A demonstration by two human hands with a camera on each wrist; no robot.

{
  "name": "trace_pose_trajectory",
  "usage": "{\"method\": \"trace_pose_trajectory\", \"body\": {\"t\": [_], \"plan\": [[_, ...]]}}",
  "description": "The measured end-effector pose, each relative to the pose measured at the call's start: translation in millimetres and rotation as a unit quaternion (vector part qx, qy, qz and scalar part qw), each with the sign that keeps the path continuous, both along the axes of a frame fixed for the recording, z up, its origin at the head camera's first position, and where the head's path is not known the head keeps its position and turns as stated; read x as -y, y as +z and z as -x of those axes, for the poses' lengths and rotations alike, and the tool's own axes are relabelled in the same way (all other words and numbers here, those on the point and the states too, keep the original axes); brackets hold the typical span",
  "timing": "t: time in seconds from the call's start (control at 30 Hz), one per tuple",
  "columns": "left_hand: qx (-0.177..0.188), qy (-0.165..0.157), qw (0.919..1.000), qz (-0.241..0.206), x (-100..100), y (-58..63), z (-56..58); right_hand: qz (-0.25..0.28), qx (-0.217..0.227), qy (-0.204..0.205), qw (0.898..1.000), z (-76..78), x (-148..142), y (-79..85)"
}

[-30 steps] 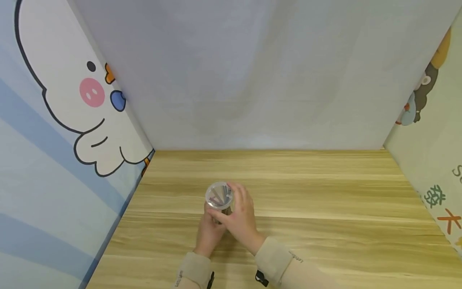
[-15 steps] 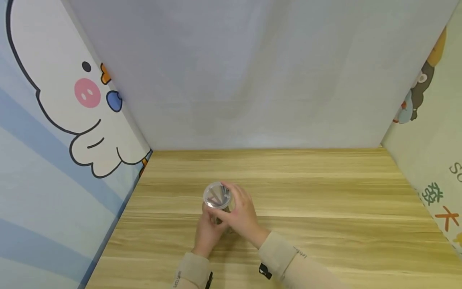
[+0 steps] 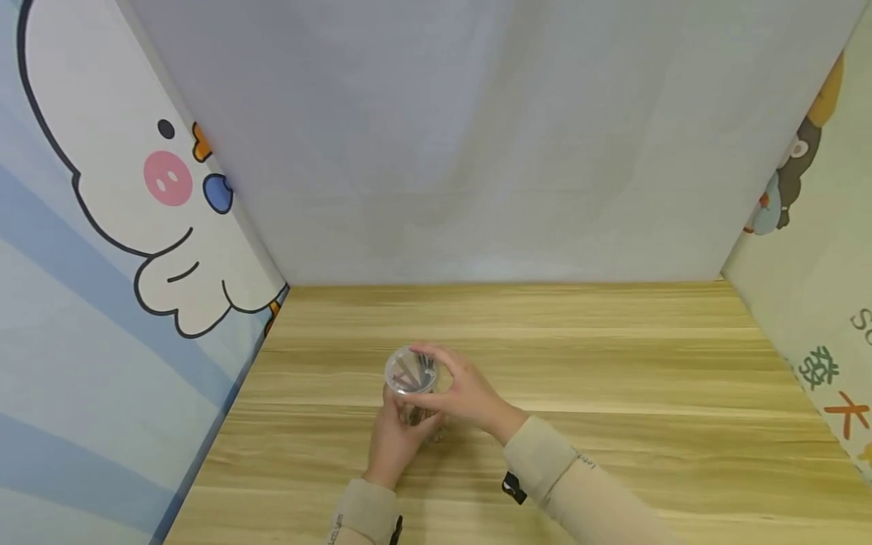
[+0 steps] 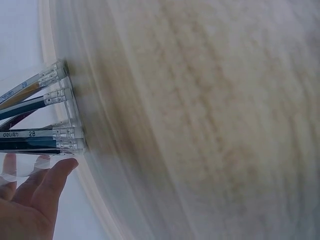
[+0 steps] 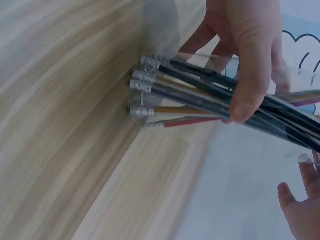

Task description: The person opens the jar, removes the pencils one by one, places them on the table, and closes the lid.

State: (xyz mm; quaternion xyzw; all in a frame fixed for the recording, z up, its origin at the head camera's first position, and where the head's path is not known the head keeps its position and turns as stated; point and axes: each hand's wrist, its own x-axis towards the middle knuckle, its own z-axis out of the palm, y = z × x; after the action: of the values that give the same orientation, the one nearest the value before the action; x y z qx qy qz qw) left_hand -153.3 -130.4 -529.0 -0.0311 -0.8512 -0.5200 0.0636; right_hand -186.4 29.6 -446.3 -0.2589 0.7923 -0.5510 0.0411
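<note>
Transparent container [image 3: 412, 375] of pencils [image 4: 40, 134] sits left of centre on my head feed, near half of the tabletop [image 3: 613, 393], round top toward the camera. I've got the left hand [image 3: 397, 443] gripping it round the lower body; the right hand [image 3: 470, 395] holds the rim, thumb near side, fingers far side. Pencils lean at angles, eraser ends down; can't tell from here if the base touches wood. For room, I see most tabletop on the right, running wide to the right wall [image 3: 804, 295]. The left wall [image 3: 75, 363] edge is nearer. Behind the container, a shorter wood stretch reaches the back wall [image 3: 477, 151]. Both hands come from the near edge.
</note>
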Motion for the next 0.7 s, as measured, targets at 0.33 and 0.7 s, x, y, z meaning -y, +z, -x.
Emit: {"method": "trace_pose_trajectory", "body": {"t": [0.33, 0.7], "plan": [[-0.001, 0.024, 0.9996, 0.016, -2, -1.1, -0.1, 0.006, -0.028, -0.103, 0.994, -16.4, 15, -8.1], [-0.010, 0.030, 0.9993, 0.018, -2, -2.4, -0.2, -0.010, -0.141, -0.188, 0.972, -29.5, 30, -14.6]]}}
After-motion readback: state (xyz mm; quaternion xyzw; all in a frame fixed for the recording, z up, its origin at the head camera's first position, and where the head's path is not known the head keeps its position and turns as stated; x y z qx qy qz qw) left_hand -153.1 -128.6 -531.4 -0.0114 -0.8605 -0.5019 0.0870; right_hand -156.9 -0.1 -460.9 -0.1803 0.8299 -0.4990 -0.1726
